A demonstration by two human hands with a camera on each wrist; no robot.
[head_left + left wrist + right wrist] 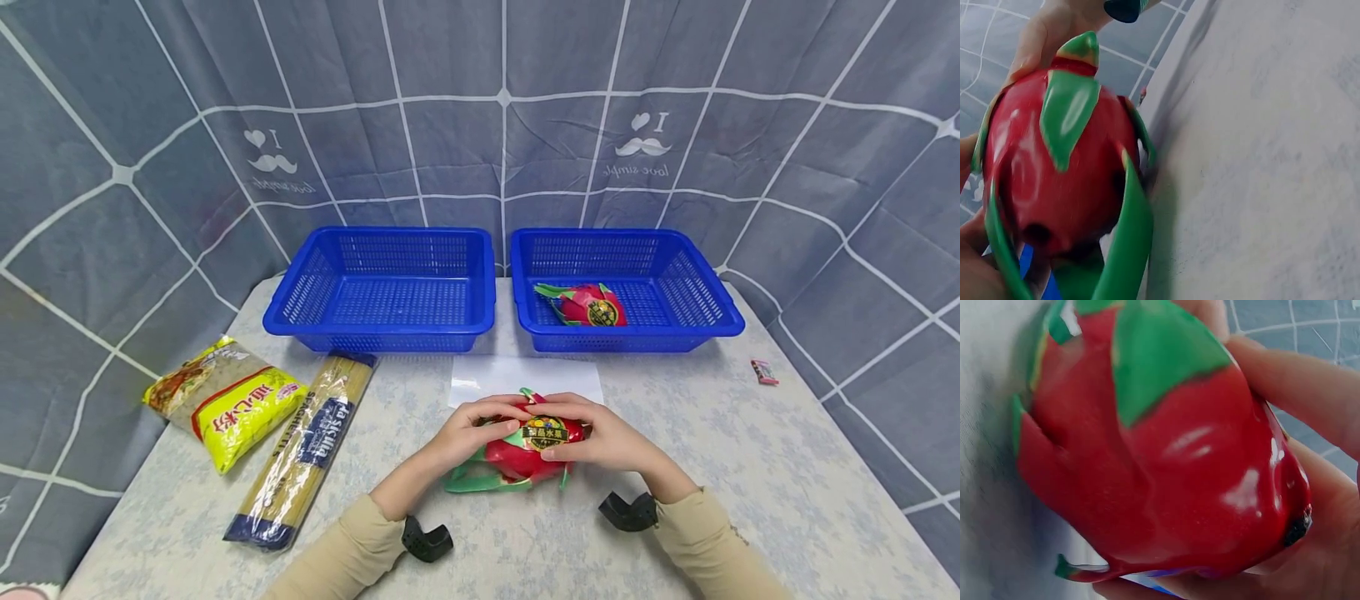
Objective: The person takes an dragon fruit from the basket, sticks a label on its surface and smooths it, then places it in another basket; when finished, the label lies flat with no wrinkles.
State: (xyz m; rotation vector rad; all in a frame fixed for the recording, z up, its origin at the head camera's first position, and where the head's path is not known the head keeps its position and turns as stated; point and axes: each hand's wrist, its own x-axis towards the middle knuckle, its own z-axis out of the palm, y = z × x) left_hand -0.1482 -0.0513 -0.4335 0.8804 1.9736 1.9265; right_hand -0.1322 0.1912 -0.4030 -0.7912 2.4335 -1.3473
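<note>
A red dragon fruit (512, 462) with green leaf tips and a black-and-gold label (546, 433) is at the near middle of the table. My left hand (467, 432) grips its left side, and my right hand (611, 437) grips its right side, with fingers curled over the top. In the left wrist view, the dragon fruit (1072, 200) shows its green leaves near the pale tabletop. Glossy red skin of the dragon fruit (1172, 469) fills the right wrist view, with my right fingers (1310, 394) along its side. Whether its underside touches the table cannot be told.
Two blue baskets (480, 321) (637, 342) stand at the back; the right one holds another dragon fruit (596, 305). To the left lie a yellow pasta bag (225, 400) and a spaghetti pack (307, 454). White paper (472, 379) lies behind my hands; a small pink packet (764, 372) lies far right.
</note>
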